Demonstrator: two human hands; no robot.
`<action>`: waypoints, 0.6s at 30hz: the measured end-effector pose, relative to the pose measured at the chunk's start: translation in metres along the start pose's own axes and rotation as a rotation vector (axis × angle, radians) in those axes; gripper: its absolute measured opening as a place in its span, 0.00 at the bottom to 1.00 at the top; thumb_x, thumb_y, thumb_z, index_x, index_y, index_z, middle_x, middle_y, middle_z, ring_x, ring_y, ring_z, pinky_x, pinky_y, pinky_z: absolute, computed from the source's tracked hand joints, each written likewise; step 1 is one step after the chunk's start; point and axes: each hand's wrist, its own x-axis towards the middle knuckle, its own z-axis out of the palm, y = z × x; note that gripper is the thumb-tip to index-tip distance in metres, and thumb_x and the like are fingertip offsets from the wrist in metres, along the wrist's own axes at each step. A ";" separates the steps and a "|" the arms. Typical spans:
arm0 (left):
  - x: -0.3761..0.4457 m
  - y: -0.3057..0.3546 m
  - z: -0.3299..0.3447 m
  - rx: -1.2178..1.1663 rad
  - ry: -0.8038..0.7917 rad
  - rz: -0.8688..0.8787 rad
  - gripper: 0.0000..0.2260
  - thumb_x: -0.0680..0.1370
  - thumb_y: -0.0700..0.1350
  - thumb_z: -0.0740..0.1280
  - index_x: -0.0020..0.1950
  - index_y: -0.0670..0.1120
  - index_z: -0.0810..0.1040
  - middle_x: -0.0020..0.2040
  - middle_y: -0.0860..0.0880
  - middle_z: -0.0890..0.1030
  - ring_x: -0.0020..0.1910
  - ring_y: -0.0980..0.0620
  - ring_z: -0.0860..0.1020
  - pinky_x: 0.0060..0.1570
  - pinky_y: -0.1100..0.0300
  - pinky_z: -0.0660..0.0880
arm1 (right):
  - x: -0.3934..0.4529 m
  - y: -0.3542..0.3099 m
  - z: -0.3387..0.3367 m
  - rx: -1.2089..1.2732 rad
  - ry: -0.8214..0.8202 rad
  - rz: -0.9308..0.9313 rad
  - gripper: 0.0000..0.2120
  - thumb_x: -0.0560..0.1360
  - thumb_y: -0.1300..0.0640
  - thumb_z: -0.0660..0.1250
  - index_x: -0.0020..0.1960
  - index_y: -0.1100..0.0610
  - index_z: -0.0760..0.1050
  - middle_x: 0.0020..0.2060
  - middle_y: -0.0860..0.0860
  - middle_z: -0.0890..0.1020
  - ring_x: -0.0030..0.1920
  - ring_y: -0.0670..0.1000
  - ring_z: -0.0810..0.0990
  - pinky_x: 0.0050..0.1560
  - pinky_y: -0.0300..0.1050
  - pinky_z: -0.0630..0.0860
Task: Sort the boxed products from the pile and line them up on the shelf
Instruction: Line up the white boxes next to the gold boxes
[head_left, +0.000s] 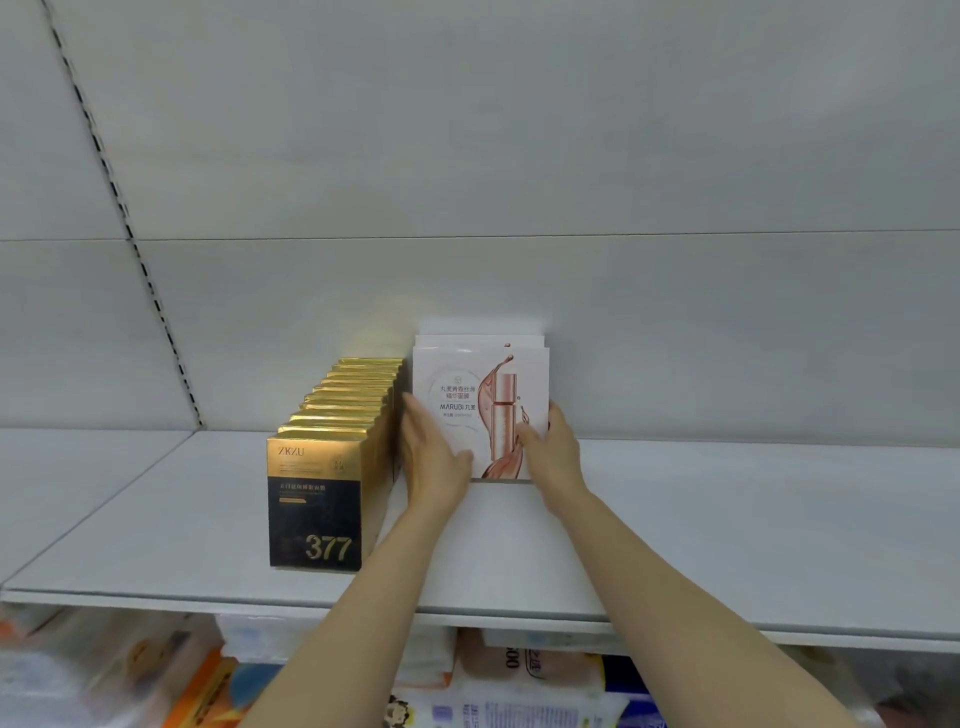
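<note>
On the white shelf (675, 525), two rows of boxed products stand upright, each row running back toward the rear panel. The front white box (480, 410), printed with a rose-gold bottle and the word MARUBI, stands near the centre of the view, with more white boxes (480, 338) lined up behind it at 12 o'clock, their top edges showing just above it. The left hand (431, 457) holds the front white box at its lower left edge, at about 8 o'clock on its face, thumb lying across the front and fingers flat along the side. The right hand (553, 452) grips the lower right edge at about 4 o'clock, thumb over the front and fingers round the side. At 9 o'clock from the white box, just beside the left hand, the row of gold boxes (353, 400) stands in line; its front box (314, 504) is gold above and black below, marked ZKZU and 377. Below the shelf edge, at 6 o'clock, a blurred pile of packaged goods (519, 680) shows between the forearms.
</note>
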 end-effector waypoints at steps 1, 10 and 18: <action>0.001 -0.001 0.001 0.014 0.011 -0.008 0.49 0.75 0.37 0.70 0.79 0.44 0.34 0.80 0.43 0.46 0.78 0.43 0.48 0.76 0.50 0.51 | 0.002 0.000 0.002 -0.004 -0.009 0.012 0.19 0.76 0.62 0.61 0.67 0.52 0.70 0.51 0.47 0.80 0.48 0.44 0.78 0.39 0.30 0.70; -0.001 0.002 0.002 0.115 0.050 -0.030 0.46 0.77 0.40 0.69 0.79 0.41 0.36 0.78 0.39 0.48 0.76 0.39 0.53 0.75 0.47 0.56 | 0.007 0.000 0.003 -0.044 0.004 0.037 0.19 0.77 0.63 0.59 0.67 0.55 0.69 0.53 0.49 0.79 0.49 0.48 0.77 0.40 0.34 0.70; -0.017 0.007 0.007 0.429 0.081 0.136 0.44 0.79 0.46 0.67 0.78 0.40 0.34 0.79 0.40 0.37 0.79 0.42 0.39 0.75 0.52 0.40 | 0.001 -0.004 -0.013 -0.302 -0.004 -0.076 0.24 0.80 0.52 0.60 0.74 0.59 0.62 0.69 0.52 0.73 0.69 0.56 0.70 0.67 0.50 0.68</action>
